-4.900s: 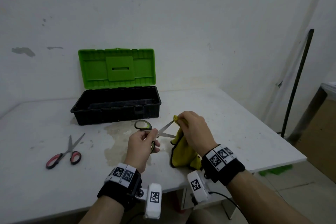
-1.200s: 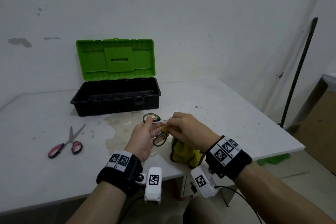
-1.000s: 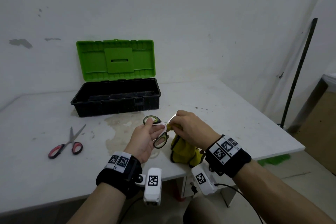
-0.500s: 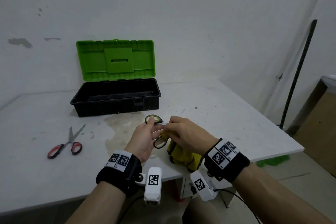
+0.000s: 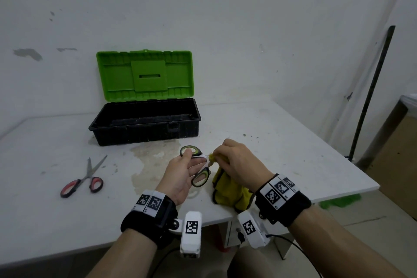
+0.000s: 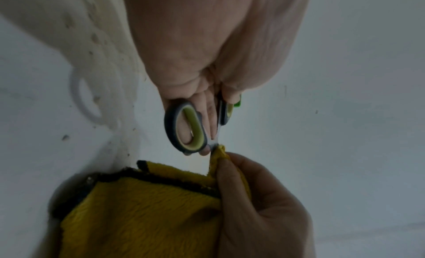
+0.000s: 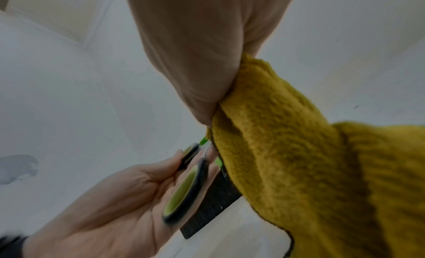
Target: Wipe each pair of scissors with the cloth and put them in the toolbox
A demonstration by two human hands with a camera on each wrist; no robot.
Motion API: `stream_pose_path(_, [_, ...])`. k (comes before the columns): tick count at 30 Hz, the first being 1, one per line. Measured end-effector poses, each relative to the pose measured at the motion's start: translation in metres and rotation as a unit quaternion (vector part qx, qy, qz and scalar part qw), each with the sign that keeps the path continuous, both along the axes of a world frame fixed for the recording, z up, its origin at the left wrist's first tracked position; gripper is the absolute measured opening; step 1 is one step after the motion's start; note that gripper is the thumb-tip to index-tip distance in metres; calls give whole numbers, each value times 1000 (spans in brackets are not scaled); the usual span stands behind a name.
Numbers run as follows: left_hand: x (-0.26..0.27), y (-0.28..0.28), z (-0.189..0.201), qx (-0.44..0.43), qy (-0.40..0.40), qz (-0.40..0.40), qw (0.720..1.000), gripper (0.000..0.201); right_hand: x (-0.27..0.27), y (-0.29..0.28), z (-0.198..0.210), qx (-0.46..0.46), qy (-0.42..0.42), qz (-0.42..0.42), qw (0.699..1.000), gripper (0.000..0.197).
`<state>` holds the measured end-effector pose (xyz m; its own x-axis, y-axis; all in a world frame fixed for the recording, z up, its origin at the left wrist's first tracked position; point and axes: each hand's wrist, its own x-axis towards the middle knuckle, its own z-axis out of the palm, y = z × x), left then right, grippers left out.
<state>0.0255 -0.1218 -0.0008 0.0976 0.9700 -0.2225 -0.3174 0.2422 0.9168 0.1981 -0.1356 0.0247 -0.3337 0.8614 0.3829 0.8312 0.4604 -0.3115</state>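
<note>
My left hand [image 5: 184, 170] holds the green-handled scissors [image 5: 199, 177] by their handles, above the table's front middle; the handle loops [image 6: 186, 127] show in the left wrist view. My right hand [image 5: 234, 160] pinches the yellow cloth [image 5: 230, 192] around the blades just past the pivot, so the blades are hidden. The cloth [image 7: 299, 153] hangs down from that hand onto the table. A second pair, red-handled scissors [image 5: 84, 179], lies on the table to the left. The black toolbox [image 5: 144, 122] stands open behind, its green lid [image 5: 145, 75] upright.
The white table [image 5: 282, 142] ends close on the right and at the front edge near my wrists. A stained patch [image 5: 146, 160] lies in front of the toolbox. A dark pole [image 5: 372, 88] leans against the wall at the right.
My right hand with the cloth has slid back and forth along the blades, now sitting close to the pivot. The left hand keeps its hold on the handles. The red scissors have not moved.
</note>
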Motion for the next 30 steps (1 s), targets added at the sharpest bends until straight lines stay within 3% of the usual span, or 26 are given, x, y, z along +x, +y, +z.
stream_pose_path(3, [2, -1, -1, 7, 7, -15, 1000, 40, -3, -1, 3, 19, 28, -6, 999, 18])
stream_pose_path(7, [6, -2, -3, 16, 26, -26, 999, 39, -17, -6, -3, -5, -9, 19, 1000, 18])
stream_pose_path(13, [2, 0, -6, 23, -3, 7, 1000, 39, -1, -3, -7, 7, 29, -35, 999, 18])
stream_pose_path(24, [5, -3, -9, 43, 0, 14, 999, 37, -14, -14, -10, -4, 6, 45, 999, 16])
stream_pose_path(30, [9, -4, -8, 58, 12, 11, 998, 37, -20, -10, -13, 3, 40, 14, 999, 17])
